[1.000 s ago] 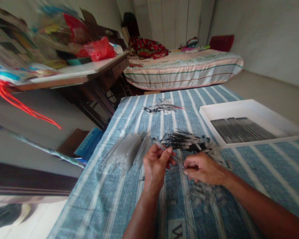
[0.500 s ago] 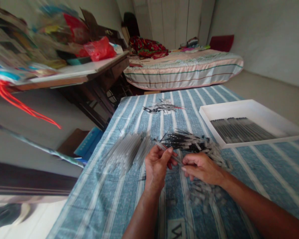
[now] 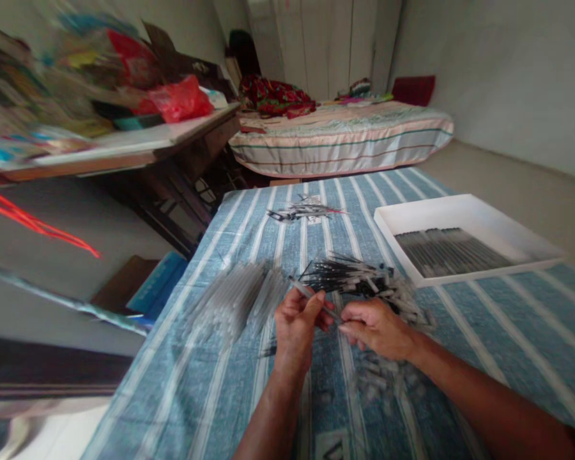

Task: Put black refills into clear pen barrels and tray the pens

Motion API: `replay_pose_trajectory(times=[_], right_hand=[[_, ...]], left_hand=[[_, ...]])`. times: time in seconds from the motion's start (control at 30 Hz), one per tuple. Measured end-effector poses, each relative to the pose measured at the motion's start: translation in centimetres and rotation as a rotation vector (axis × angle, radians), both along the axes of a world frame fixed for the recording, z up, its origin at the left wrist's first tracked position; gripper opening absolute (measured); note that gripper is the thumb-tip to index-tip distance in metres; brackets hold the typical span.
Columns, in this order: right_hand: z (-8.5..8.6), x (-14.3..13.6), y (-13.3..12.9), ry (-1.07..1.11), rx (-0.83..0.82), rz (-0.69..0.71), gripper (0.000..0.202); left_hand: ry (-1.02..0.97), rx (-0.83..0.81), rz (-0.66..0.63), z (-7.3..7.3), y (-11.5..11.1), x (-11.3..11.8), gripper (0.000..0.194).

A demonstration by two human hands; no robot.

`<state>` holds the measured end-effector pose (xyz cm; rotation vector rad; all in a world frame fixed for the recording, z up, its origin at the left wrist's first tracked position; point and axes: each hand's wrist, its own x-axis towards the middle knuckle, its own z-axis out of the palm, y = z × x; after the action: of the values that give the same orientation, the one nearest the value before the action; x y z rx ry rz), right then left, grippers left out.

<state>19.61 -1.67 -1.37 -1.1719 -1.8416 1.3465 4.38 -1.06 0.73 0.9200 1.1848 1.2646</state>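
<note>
My left hand (image 3: 298, 321) is closed around the middle of a slim, translucent pen barrel (image 3: 299, 287), which slants down to the right. At its lower end my right hand (image 3: 371, 327) pinches it between thumb and fingertips; any small part between those fingers is hidden. Left of my hands lies a pile of clear pen tubes (image 3: 230, 297). Just beyond my right hand is a heap of black-tipped pen refills (image 3: 345, 271), with pale pieces at its right side. Small translucent caps (image 3: 381, 374) lie below my right wrist, blurred.
A white box (image 3: 429, 209) at the right holds a row of assembled pens (image 3: 450, 249). Loose dark sticks (image 3: 299, 212) lie near the far edge of the striped tablecloth (image 3: 249, 217). A cluttered desk (image 3: 124, 156) stands at the left, a bed (image 3: 345, 144) behind.
The view has shifted slightly, so the scene sits a little further left. Both hands keep their hold on the pen barrel, with almost no other movement.
</note>
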Motion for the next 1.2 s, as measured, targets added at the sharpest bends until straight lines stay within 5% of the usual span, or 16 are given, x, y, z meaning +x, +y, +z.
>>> replay_pose_trajectory(times=[0.23, 0.4, 0.5, 0.63, 0.8, 1.2], right_hand=[[1.0, -0.4, 0.9, -0.186, 0.437, -0.033, 0.019], [2.1, 0.5, 1.2, -0.329, 0.522, -0.058, 0.017], [3.1, 4.2, 2.6, -0.471, 0.496, -0.163, 0.02], [4.2, 13.0, 5.7, -0.872, 0.319, -0.478, 0.024], [4.2, 21.9, 8.3, -1.054, 0.181, -0.592, 0.018], [2.8, 23.7, 8.7, -1.157, 0.013, -0.42, 0.021]], left_hand=[[0.117, 0.05, -0.008, 0.4, 0.3, 0.1, 0.02], [0.206, 0.055, -0.057, 0.0, 0.7, -0.2, 0.027], [0.307, 0.044, -0.004, -0.4, 1.4, -0.9, 0.036], [0.451, 0.014, 0.033, -1.1, 2.1, -1.8, 0.04], [0.572, 0.08, 0.044, -0.9, 1.5, -1.0, 0.034], [0.606, 0.113, 0.047, -1.0, 1.4, -0.6, 0.03]])
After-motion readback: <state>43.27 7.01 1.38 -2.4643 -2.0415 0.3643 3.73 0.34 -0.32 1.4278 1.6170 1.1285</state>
